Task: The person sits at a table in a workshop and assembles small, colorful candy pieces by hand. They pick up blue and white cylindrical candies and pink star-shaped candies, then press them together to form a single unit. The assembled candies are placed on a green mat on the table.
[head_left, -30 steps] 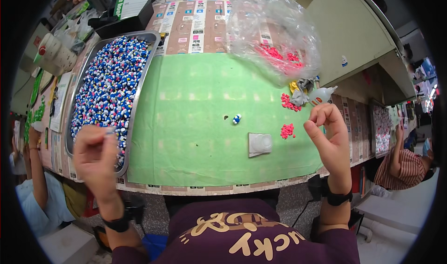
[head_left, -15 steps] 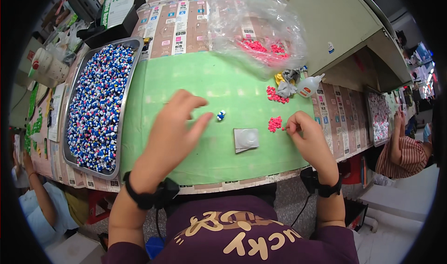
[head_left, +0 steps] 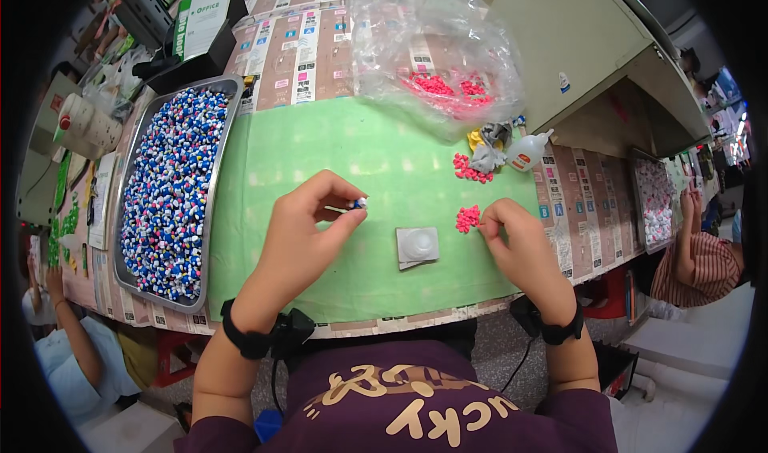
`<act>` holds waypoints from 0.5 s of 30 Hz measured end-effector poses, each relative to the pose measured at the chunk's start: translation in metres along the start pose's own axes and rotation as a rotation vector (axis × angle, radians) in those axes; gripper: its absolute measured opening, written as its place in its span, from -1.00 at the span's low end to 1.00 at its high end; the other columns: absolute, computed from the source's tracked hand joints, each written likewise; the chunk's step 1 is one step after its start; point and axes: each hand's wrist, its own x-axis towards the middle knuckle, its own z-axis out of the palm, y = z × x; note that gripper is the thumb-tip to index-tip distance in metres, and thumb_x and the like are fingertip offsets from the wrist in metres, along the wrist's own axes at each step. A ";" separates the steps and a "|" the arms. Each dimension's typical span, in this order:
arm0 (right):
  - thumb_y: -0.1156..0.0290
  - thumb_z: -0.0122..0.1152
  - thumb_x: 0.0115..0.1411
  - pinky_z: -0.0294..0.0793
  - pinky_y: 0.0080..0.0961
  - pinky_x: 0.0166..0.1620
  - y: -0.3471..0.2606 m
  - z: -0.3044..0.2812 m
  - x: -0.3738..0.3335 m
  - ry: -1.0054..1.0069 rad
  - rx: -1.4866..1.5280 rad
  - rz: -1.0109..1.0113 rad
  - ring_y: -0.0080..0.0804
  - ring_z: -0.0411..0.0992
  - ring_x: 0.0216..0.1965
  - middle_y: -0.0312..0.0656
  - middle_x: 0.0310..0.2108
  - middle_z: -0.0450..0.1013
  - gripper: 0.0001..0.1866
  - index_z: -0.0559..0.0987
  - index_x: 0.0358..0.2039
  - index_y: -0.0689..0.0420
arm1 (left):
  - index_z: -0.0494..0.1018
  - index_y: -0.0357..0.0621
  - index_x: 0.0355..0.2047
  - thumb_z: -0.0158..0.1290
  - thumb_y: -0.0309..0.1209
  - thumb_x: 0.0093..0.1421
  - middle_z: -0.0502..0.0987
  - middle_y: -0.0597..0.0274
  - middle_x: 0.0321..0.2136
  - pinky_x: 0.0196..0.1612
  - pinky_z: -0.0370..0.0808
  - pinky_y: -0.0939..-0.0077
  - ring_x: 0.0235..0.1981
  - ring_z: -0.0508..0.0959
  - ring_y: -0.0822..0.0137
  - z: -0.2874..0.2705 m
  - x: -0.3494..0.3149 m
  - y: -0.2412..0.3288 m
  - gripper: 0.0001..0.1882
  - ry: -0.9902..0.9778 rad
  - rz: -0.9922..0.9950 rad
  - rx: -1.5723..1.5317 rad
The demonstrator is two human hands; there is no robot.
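Observation:
My left hand [head_left: 300, 231] is closed in a pinch above the green mat [head_left: 336, 145], with a small blue-and-white piece [head_left: 359, 203] between thumb and forefinger. At the right, my right hand [head_left: 526, 243] is also pinched, its fingertips beside a small heap of pink pieces [head_left: 467, 219]. Whatever those fingertips hold is too small or hidden to make out. Between the hands lies a pale square pad [head_left: 418, 247] with a round, whitish, glossy patch on it. A second pink heap [head_left: 472, 168] sits farther back on the mat.
A metal tray [head_left: 214, 189] full of blue-and-white pieces stands at the left. Behind the mat lies a clear plastic bag [head_left: 436, 33] with pink pieces inside. Near a grey cabinet [head_left: 560, 37] are a squeeze bottle [head_left: 528, 151] and crumpled wrapping [head_left: 488, 151]. A co-worker [head_left: 692, 265] sits at the right.
My left hand has closed on the blue-and-white piece, which lay on the mat before, and lifted it. My right hand stays pinched by the nearer pink heap.

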 end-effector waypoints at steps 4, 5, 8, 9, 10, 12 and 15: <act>0.74 0.13 -0.03 0.41 -0.35 -0.32 -0.044 -0.006 0.011 0.088 0.196 -0.213 -0.17 0.42 -0.39 -0.12 -0.41 0.43 -0.80 0.33 -0.51 0.20 | 0.52 -0.33 -0.16 0.12 -0.64 0.18 0.58 0.22 -0.28 -0.19 0.54 0.58 -0.24 0.60 0.43 -0.007 -0.020 0.021 -0.79 -0.081 -0.141 -0.429; 0.72 0.15 -0.05 0.42 -0.35 -0.32 -0.057 -0.003 0.014 0.087 0.177 -0.315 -0.18 0.43 -0.38 -0.12 -0.38 0.45 -0.80 0.34 -0.51 0.19 | 0.54 -0.34 -0.15 0.09 -0.66 0.19 0.57 0.19 -0.27 -0.20 0.54 0.58 -0.26 0.60 0.41 -0.006 -0.025 0.020 -0.79 -0.172 -0.131 -0.446; 0.67 0.21 -0.10 0.43 -0.36 -0.31 -0.083 0.002 0.021 0.069 0.125 -0.566 -0.20 0.45 -0.37 -0.11 -0.32 0.47 -0.80 0.36 -0.51 0.18 | 0.56 -0.33 -0.21 0.10 -0.63 0.22 0.55 0.18 -0.28 -0.23 0.54 0.57 -0.32 0.58 0.42 0.000 -0.034 0.035 -0.87 -0.330 -0.217 -0.614; 0.64 0.22 -0.12 0.42 -0.36 -0.31 -0.088 0.004 0.023 0.049 0.115 -0.614 -0.20 0.45 -0.37 -0.11 -0.31 0.47 -0.80 0.37 -0.51 0.17 | 0.57 -0.33 -0.22 0.10 -0.62 0.22 0.55 0.19 -0.29 -0.24 0.54 0.58 -0.33 0.57 0.43 -0.001 -0.036 0.038 -0.87 -0.328 -0.249 -0.636; 0.62 0.24 -0.14 0.42 -0.36 -0.31 -0.090 0.005 0.023 0.027 0.101 -0.658 -0.20 0.45 -0.37 -0.11 -0.30 0.47 -0.79 0.38 -0.51 0.17 | 0.57 -0.33 -0.23 0.11 -0.61 0.22 0.54 0.19 -0.30 -0.26 0.54 0.58 -0.33 0.57 0.44 -0.002 -0.038 0.040 -0.88 -0.329 -0.283 -0.663; 0.59 0.24 -0.15 0.43 -0.38 -0.31 -0.094 0.009 0.024 0.002 0.121 -0.673 -0.21 0.45 -0.37 -0.11 -0.30 0.46 -0.79 0.39 -0.50 0.18 | 0.57 -0.33 -0.24 0.12 -0.60 0.22 0.54 0.21 -0.31 -0.30 0.52 0.60 -0.34 0.55 0.46 -0.005 -0.041 0.038 -0.89 -0.319 -0.285 -0.666; 0.68 0.25 -0.06 0.43 -0.43 -0.30 -0.100 0.009 0.024 -0.042 0.201 -0.612 -0.23 0.44 -0.38 -0.10 -0.30 0.46 -0.78 0.38 -0.46 0.17 | 0.58 -0.31 -0.26 0.15 -0.60 0.20 0.53 0.23 -0.33 -0.35 0.49 0.64 -0.37 0.53 0.50 -0.006 -0.045 0.033 -0.90 -0.278 -0.176 -0.598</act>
